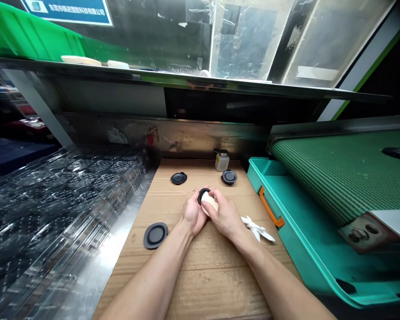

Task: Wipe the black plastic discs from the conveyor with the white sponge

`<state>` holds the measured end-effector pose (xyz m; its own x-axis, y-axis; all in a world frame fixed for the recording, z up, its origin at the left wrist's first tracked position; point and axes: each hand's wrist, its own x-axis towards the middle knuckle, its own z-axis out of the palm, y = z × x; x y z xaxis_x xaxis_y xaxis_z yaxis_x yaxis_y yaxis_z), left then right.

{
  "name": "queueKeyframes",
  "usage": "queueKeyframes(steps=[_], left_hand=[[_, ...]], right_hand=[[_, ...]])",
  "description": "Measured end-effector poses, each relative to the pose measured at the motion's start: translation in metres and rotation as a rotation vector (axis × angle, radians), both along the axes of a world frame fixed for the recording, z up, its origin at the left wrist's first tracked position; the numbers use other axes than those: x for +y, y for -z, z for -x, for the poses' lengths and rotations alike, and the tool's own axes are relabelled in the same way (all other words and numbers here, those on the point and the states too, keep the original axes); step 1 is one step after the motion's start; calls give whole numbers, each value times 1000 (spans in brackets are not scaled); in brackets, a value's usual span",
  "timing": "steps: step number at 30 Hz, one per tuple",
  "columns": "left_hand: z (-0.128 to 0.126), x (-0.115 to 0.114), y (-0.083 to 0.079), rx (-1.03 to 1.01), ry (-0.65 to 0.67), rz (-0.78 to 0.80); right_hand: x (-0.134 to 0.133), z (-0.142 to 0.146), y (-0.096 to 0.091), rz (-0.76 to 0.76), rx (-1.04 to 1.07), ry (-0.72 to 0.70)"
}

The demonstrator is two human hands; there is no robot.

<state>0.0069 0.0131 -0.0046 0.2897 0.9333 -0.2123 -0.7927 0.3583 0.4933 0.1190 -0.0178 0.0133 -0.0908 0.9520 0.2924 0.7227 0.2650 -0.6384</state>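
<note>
Over the middle of the cardboard sheet point(213, 284), my left hand point(190, 214) is closed around a round black plastic part point(202, 194). My right hand point(227, 217) grips a cream-white pad point(210, 202) and presses it against that part; the pad's material is unclear. Further black lid-like discs lie around the hands: one disc point(179, 178) at the back left, another disc point(229, 177) at the back right, and a larger disc point(155, 235) beside my left forearm. A crumpled white cloth or glove point(258, 229) lies right of my right wrist.
A small bottle point(222, 162) with a dark top stands at the cardboard's back edge. To the right are a turquoise bin point(306, 253) with an orange handle and a green conveyor belt point(350, 169) above it. Clear plastic trays point(53, 222) fill the left. A metal shelf point(186, 82) crosses overhead.
</note>
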Motion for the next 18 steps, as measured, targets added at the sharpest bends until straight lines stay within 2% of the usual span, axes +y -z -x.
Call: queueKeyframes(steps=[6,11,15,18], left_hand=[[0,0,2,37,-21,-30],[0,-1,0,49,-9,-26],[-2,0,0,55,-18,-41],[-4,0,1,76,-19,-49]], right_hand=[[8,8,-5,-4,-83,105],[5,-1,-8,2,-8,-25],[7,-18,-10,30,-60,34],[8,-20,-10,24,-77,55]])
